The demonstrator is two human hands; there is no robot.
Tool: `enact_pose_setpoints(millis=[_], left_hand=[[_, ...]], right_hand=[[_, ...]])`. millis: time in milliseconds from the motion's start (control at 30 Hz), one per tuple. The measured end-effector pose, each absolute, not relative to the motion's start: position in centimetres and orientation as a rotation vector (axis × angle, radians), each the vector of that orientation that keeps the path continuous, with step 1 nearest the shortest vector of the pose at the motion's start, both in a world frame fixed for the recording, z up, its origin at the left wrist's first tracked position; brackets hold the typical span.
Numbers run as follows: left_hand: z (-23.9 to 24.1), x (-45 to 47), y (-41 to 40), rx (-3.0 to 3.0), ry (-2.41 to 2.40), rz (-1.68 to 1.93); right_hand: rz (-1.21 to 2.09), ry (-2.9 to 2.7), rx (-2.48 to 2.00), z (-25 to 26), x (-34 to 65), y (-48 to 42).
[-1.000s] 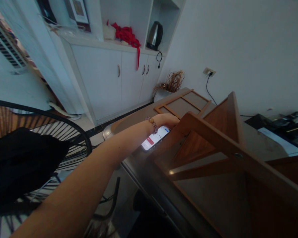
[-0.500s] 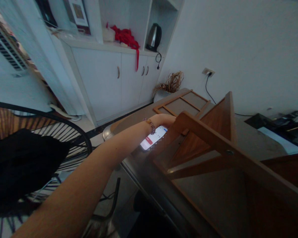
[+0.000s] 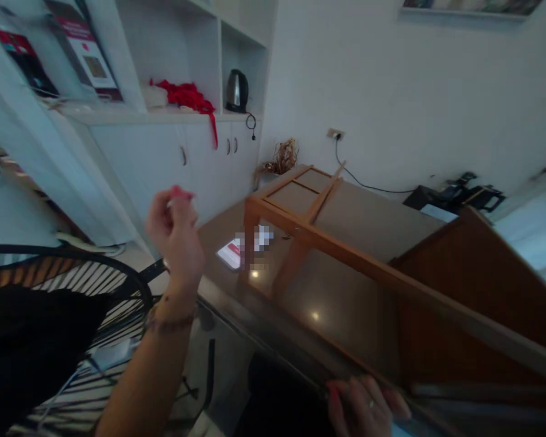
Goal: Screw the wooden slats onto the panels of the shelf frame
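Note:
My left hand is raised in the air left of the table, with its fingers curled in loosely and nothing visible in them; it is a little smeared by motion. A bead bracelet sits on its wrist. A lit phone lies flat on the brown table, just beyond that hand and apart from it. A wooden frame stands on the table beside the phone. At the bottom edge of the view, my right hand has its fingers wrapped over the table's near edge; a ring shows on one finger.
White cabinets line the left wall, with a kettle and red cloth on their top. A black wire chair with dark fabric stands at lower left. A dark device and a wall socket with a cord are at the table's far side.
My left hand has let go of the phone and lifted back off the table. The view has swung right and up. My right hand has come into view on the table edge.

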State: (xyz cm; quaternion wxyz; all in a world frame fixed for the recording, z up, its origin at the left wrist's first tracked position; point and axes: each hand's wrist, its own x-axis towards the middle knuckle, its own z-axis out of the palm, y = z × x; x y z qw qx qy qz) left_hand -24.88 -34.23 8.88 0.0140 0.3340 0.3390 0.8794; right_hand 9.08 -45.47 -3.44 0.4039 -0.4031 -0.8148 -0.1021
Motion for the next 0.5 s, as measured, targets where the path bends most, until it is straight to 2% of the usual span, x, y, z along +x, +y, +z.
enact_pose_setpoints(millis=[100,167,267,500], left_hand=[[5.9,-17.7,-41.7,1.228,0.969,2.952],[3.5,-11.7,-45.6,1.773,0.962,2.399],[0.8,-3.5,-49.2,2.127,0.756,1.969],[1.4,6.6,-50.9,2.009,0.438,1.736]], right_hand=[[-0.18,-2.091,-0.963,-1.1,9.3,-46.4],[-0.062,-2.013,-1.06,0.3,9.8,-47.7],[0.133,-1.804,-1.192,1.6,11.3,-50.3],[0.367,-1.163,-1.43,2.1,16.9,-57.2]])
